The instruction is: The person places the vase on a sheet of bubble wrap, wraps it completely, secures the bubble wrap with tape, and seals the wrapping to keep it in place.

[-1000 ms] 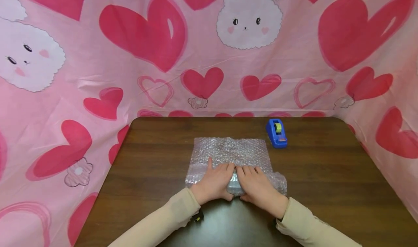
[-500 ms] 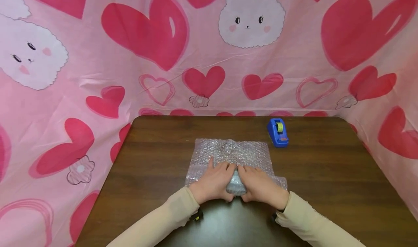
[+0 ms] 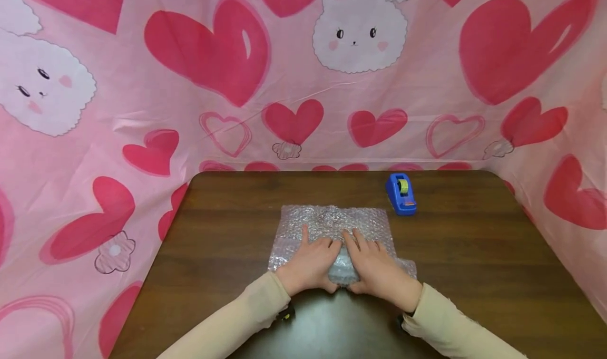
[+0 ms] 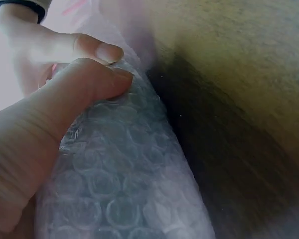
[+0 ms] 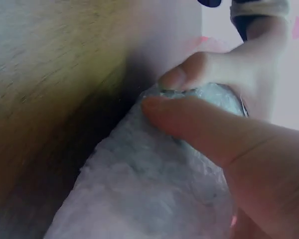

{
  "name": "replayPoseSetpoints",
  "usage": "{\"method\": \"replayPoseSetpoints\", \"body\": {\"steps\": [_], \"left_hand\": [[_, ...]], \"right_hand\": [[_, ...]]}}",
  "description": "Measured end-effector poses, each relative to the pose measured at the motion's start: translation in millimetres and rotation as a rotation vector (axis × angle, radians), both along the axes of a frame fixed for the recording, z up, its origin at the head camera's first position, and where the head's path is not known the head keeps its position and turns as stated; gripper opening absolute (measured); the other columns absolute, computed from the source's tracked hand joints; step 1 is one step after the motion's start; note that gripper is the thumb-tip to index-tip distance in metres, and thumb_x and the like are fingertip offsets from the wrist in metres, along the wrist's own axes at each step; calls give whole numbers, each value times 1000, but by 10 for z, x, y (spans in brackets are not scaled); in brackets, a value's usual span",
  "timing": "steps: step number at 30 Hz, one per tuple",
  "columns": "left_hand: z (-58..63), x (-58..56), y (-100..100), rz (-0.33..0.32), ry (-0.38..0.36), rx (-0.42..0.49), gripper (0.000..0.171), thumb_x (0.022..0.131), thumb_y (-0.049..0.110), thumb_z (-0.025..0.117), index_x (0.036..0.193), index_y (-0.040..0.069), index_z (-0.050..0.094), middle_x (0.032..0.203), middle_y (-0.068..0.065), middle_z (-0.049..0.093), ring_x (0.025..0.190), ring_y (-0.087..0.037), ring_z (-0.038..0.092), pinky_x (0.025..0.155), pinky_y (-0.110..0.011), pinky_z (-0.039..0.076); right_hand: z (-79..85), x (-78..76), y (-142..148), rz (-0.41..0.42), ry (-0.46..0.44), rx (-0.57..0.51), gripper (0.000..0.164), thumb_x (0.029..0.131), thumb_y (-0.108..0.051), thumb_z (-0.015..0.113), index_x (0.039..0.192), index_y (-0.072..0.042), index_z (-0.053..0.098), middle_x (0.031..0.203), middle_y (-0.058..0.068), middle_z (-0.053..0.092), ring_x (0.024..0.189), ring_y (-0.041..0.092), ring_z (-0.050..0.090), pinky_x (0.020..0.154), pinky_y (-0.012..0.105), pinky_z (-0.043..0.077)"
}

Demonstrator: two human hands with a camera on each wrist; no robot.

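Observation:
A sheet of bubble wrap (image 3: 327,219) lies on the table, its near part rolled into a thick bundle (image 3: 343,270). What is inside the roll is hidden by the wrap. My left hand (image 3: 310,264) grips the roll's left half, fingers over the top and thumb on the near side. Beside it, my right hand (image 3: 379,269) holds the right half the same way, its fingers reaching onto the flat sheet. The left wrist view has both thumbs close together on the bubbled roll (image 4: 119,174). From the right wrist, the thumb (image 5: 189,117) presses the wrap.
A blue tape dispenser (image 3: 402,194) with a yellowish roll stands beyond the sheet's far right corner. The brown wooden table (image 3: 227,232) ends at a pink cloth backdrop (image 3: 303,74) printed with hearts and rabbits. A wrap end (image 3: 408,268) sticks out right of my right hand.
My right fingers have lifted and stretched forward over the wrap. The sheet's far edge has come slightly nearer to me. My left hand stays about where it was.

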State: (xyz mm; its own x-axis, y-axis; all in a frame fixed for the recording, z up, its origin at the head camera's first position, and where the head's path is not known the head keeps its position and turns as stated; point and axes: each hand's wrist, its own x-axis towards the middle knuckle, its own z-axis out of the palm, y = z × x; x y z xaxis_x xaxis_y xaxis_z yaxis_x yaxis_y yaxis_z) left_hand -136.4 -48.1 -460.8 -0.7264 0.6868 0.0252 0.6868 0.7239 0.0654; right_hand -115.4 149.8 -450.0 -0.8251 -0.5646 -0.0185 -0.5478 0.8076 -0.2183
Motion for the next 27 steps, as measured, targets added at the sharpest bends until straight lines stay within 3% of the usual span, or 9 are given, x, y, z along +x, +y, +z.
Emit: {"method": "replayPoseSetpoints", "body": {"steps": [3, 5, 11, 19, 24, 27], "left_hand": [[1, -15, -9, 15, -19, -13, 93, 68, 57, 89, 140, 7, 57, 120, -7, 69, 114, -24, 66, 107, -81, 28], [0, -30, -14, 25, -42, -14, 97, 68, 58, 89, 143, 6, 56, 122, -7, 69, 117, -24, 65, 108, -81, 27], [-5, -96, -27, 49, -147, -4, 95, 70, 58, 89, 144, 7, 56, 132, -7, 68, 124, -23, 64, 111, -80, 22], [-23, -140, -62, 76, -275, 81, 88, 71, 55, 88, 140, 9, 57, 132, -5, 68, 122, -23, 65, 110, -82, 21], [-23, -144, -82, 86, -283, 85, 91, 71, 58, 86, 141, 9, 54, 129, -6, 68, 121, -24, 65, 109, -83, 19], [-6, -144, -101, 91, -273, 64, 98, 71, 62, 85, 145, 9, 49, 138, -7, 65, 130, -24, 60, 110, -84, 12]], "right_hand": [[8, 77, -13, 9, 127, 44, 121, 67, -47, 98, 157, 4, 35, 154, 31, 43, 134, 46, 51, 103, 70, 43], [6, 131, -31, 29, 190, 74, 121, 66, -49, 97, 156, 4, 37, 153, 29, 45, 133, 44, 52, 104, 70, 42], [-39, 231, -128, 57, 250, 142, 118, 67, -49, 97, 153, 8, 40, 150, 27, 49, 131, 42, 53, 107, 67, 41], [-197, 157, -159, 80, 426, 140, 112, 55, -44, 102, 141, 5, 51, 129, 22, 61, 116, 38, 60, 103, 64, 46], [-232, 87, -171, 98, 465, 126, 103, 52, -39, 103, 132, 4, 54, 117, 20, 63, 104, 37, 63, 98, 62, 49], [-227, 60, -182, 111, 459, 135, 101, 52, -39, 103, 130, 4, 55, 114, 19, 64, 103, 37, 63, 96, 61, 51]]}}
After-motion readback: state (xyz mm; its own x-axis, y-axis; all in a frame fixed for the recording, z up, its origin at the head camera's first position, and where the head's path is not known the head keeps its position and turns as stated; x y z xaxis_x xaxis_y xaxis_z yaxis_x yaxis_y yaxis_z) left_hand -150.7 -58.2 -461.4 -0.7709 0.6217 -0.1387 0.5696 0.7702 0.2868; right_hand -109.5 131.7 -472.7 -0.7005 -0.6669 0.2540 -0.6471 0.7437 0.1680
